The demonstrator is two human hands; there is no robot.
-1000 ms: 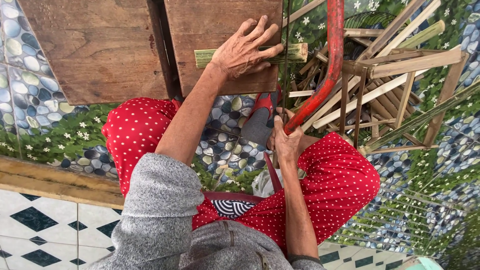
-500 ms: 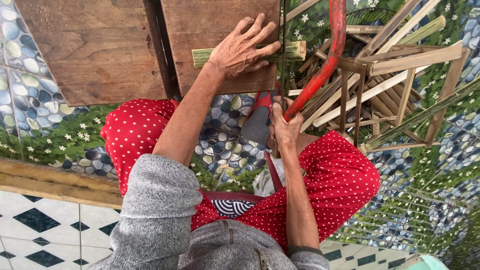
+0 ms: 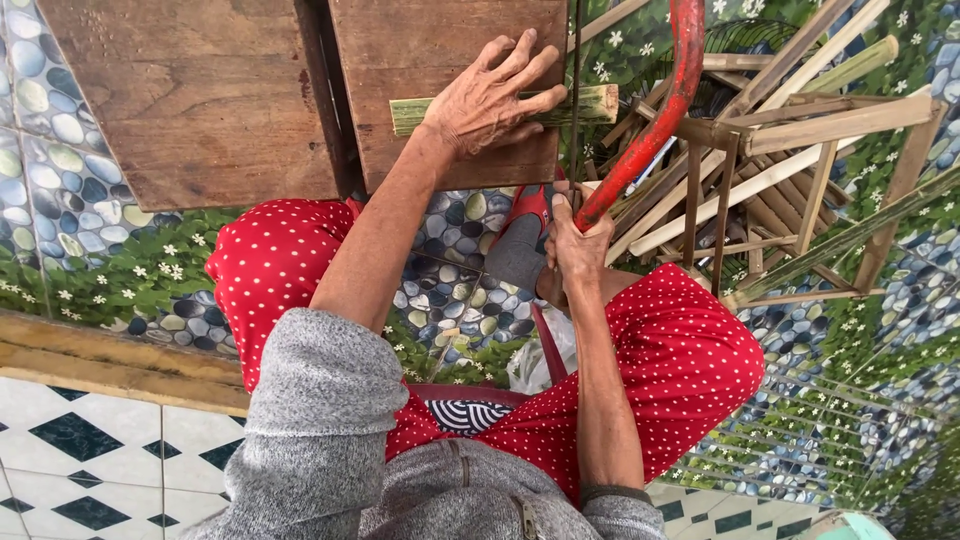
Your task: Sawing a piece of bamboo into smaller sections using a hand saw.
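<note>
Left grip [image 3: 490,100] presses flat, fingers spread, pinning the green bamboo piece [image 3: 590,103] crosswise on the wooden worktop [image 3: 440,40]; right grip [image 3: 578,245] clenches the red saw frame [image 3: 660,110], blade crossing the bamboo's long axis.

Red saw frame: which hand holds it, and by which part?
The right hand grips the red saw frame at its lower end; the left hand presses the green bamboo piece flat on the wooden board.
</note>
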